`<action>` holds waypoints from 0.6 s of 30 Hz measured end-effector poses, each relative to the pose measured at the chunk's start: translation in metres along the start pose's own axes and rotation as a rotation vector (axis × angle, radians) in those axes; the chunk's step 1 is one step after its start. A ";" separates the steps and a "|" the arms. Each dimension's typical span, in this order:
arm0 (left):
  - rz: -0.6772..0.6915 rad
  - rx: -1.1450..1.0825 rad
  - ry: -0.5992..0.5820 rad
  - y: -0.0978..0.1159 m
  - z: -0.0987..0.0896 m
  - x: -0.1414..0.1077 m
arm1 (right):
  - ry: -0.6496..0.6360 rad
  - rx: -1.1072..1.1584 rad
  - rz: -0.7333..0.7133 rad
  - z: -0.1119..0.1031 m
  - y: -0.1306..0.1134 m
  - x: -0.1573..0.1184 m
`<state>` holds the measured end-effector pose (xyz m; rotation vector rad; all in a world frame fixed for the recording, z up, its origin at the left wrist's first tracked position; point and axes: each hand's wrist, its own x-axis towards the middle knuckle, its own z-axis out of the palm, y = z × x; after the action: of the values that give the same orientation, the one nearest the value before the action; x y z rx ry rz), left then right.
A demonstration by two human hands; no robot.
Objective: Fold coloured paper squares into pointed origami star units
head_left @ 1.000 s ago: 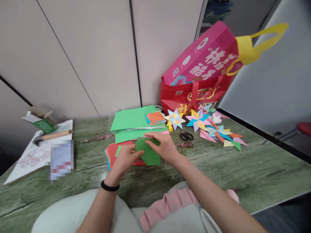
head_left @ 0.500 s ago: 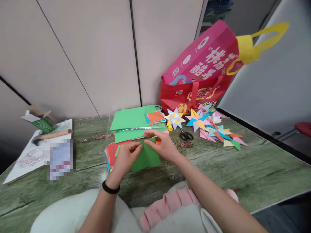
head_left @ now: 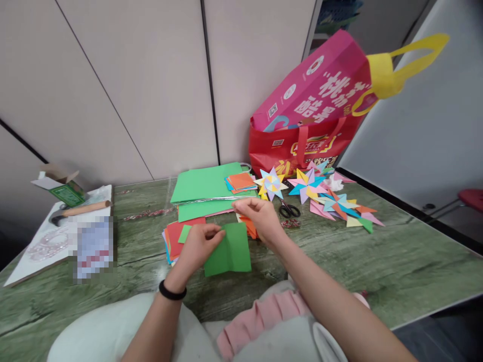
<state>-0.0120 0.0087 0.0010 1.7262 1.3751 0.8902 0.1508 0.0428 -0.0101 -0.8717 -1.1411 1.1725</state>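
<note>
My left hand pinches the upper left edge of a green sheet of paper between thumb and fingers. The sheet has a vertical crease down its middle and stands slightly bent over the table. My right hand is above and to the right of the sheet, apart from it, its fingertips drawn together with nothing visible in them. Folded orange paper pieces lie just under it, partly hidden. Left of the sheet is a stack of coloured paper, red on top, with a small green piece over it.
Behind my hands lie large green sheets with small orange paper squares. To the right are black scissors, folded paper stars and a red bag. A hammer-like tool rests on a white board at left.
My right hand has let go of the green sheet and moved up and right. The sheet now hangs from my left hand, lower and more fully in view.
</note>
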 end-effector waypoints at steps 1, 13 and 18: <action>-0.019 -0.028 0.027 -0.001 -0.001 0.001 | 0.038 0.082 0.024 -0.003 -0.002 0.002; -0.140 -0.321 0.172 -0.011 -0.006 0.006 | -0.078 -0.112 0.017 -0.003 0.001 0.003; -0.199 -0.409 0.125 -0.007 -0.009 0.005 | -0.376 -0.343 -0.111 0.000 0.010 -0.002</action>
<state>-0.0219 0.0154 -0.0004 1.2211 1.3082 1.0925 0.1486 0.0427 -0.0203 -0.8503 -1.7131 1.0924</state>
